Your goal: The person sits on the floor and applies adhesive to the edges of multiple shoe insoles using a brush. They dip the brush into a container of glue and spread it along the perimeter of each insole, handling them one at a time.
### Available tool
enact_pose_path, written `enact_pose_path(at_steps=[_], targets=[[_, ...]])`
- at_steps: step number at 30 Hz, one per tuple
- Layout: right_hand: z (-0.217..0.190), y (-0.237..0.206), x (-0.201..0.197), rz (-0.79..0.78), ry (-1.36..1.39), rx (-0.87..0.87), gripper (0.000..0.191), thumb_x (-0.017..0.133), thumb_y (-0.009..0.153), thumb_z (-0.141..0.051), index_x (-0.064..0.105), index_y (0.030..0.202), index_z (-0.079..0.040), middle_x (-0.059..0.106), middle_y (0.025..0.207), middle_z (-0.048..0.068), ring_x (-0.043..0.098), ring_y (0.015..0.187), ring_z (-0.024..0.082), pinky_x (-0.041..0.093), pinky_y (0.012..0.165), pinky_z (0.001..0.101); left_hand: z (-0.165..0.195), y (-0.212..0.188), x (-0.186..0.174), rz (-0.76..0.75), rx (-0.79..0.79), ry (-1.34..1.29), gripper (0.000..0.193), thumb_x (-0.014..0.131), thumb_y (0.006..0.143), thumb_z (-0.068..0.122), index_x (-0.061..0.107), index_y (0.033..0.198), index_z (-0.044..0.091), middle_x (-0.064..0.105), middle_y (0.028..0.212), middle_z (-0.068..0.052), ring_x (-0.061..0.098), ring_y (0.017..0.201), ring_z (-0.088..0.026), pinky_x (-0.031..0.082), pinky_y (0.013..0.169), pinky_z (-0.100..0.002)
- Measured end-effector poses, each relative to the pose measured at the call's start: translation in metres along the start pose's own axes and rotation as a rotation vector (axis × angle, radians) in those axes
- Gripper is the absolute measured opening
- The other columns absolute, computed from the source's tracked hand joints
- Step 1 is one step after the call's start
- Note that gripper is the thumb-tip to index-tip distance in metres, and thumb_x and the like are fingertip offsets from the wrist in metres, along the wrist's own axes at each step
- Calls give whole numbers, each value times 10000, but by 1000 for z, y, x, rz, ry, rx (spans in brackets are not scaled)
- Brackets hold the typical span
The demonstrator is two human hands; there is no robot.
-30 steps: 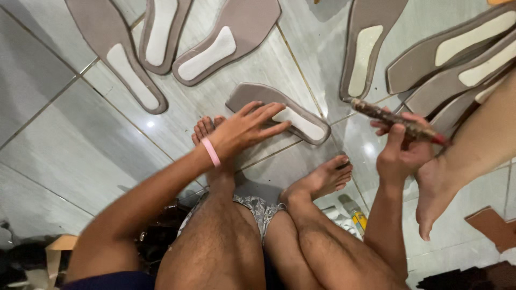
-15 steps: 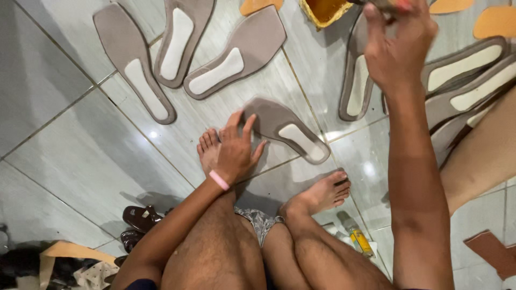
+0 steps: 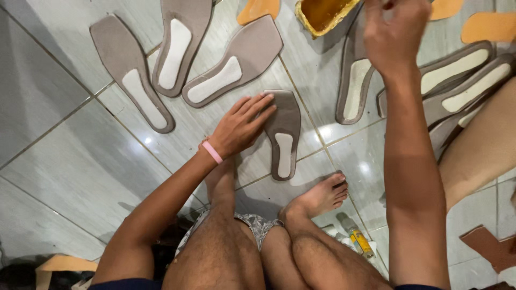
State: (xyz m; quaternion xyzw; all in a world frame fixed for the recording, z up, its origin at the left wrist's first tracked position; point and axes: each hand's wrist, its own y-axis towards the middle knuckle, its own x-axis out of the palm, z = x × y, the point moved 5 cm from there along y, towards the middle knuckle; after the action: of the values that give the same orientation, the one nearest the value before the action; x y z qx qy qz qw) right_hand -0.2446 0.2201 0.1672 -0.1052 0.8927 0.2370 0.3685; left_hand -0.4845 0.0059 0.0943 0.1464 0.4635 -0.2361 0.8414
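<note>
The left hand (image 3: 242, 126) lies flat and open, fingers spread, pressing the wide end of a grey-brown shoe insole (image 3: 283, 134) against the glossy grey tiled floor (image 3: 70, 161). That insole sits near the centre, its narrow end pointing to 6 o'clock, with a pale, smooth pad inset along its length (the surrounding surface looks matte and fibrous). A pink band (image 3: 212, 152) circles the left wrist. The right hand (image 3: 395, 32) is raised at 1 o'clock, fingers curled closed; what it grips I cannot tell. Just beside it at 12 o'clock stands a yellow-crusted container (image 3: 322, 13) of amber glue. More insoles (image 3: 134, 86) of the same elongated, square-toed shape fan out from 10 to 11 o'clock.
</note>
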Motion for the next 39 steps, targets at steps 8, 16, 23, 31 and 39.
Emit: enact_pose_path(at_steps=[8, 16, 23, 31, 39], targets=[[9, -15, -27, 72, 71, 65, 148, 623, 1138, -66, 629, 1113, 79, 718, 1003, 141, 652, 881, 235, 512, 798, 346, 7, -9, 23, -34, 76, -3, 601, 554, 1053, 372, 416, 1576, 112, 429, 1625, -64, 380, 1506, -204, 283, 1245, -465], [14, -37, -43, 109, -50, 15, 156, 574, 1143, -89, 652, 1199, 34, 702, 1099, 145, 694, 1004, 229, 535, 828, 301, 3, 5, 23, -85, -18, 27, 604, 484, 1090, 374, 359, 1600, 75, 437, 1636, -29, 350, 1532, -175, 231, 1268, -449], [4, -84, -104, 453, 44, 160, 258, 465, 1136, -141, 652, 1061, 20, 715, 1002, 103, 644, 856, 187, 490, 796, 300, -6, 50, 15, 2, -23, 26, 604, 469, 1109, 388, 341, 1599, 58, 432, 1628, -64, 347, 1532, -198, 229, 1271, -447], [-77, -162, -23, -56, 307, 194, 164, 651, 1025, 47, 642, 1162, -43, 718, 1203, 140, 734, 1135, 261, 623, 990, 390, -22, 44, 11, 98, -99, -198, 579, 473, 1150, 288, 300, 1641, 33, 429, 1682, -114, 378, 1584, -273, 291, 1325, -405], [-100, -162, 29, -203, 164, 147, 309, 712, 933, 114, 662, 1201, -30, 749, 1193, 123, 770, 1061, 277, 631, 887, 341, 43, -46, 32, -9, -174, -162, 1140, 796, 781, 559, 241, 1568, -51, 323, 1597, -262, 300, 1501, -389, 275, 1238, -489]])
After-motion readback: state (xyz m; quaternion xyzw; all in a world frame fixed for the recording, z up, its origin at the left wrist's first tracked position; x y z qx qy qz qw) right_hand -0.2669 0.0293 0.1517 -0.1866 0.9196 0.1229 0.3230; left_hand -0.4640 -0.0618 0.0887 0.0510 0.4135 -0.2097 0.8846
